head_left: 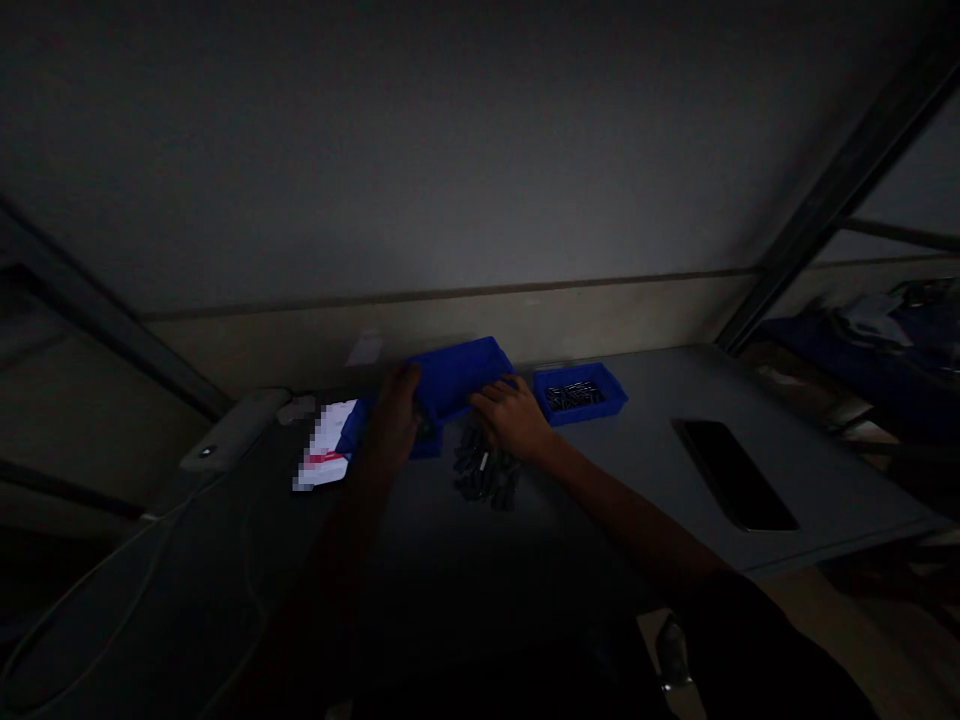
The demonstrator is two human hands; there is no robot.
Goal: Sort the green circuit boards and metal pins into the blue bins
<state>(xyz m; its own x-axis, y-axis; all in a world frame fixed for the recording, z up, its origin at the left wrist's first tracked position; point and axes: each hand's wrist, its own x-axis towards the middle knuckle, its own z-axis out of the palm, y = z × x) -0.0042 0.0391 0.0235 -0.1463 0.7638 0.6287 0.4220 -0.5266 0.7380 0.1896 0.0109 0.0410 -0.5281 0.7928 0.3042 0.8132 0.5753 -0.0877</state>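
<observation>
Dim tabletop (645, 450), left grip (397, 408) on tilted blue bin (456, 374), right grip (516, 415) unclear near dark parts (480, 478)

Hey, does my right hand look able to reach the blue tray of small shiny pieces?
Likely yes: the blue tray sits open beside the right hand, with nothing visible blocking the way.

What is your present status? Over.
Left grip at left end of middle blue bin. Right grip at its front right. Dark parts heaped in front, maybe obstructing.

Blue parts bins (459, 376) and a bench (637, 475) suggest a workshop.
</observation>
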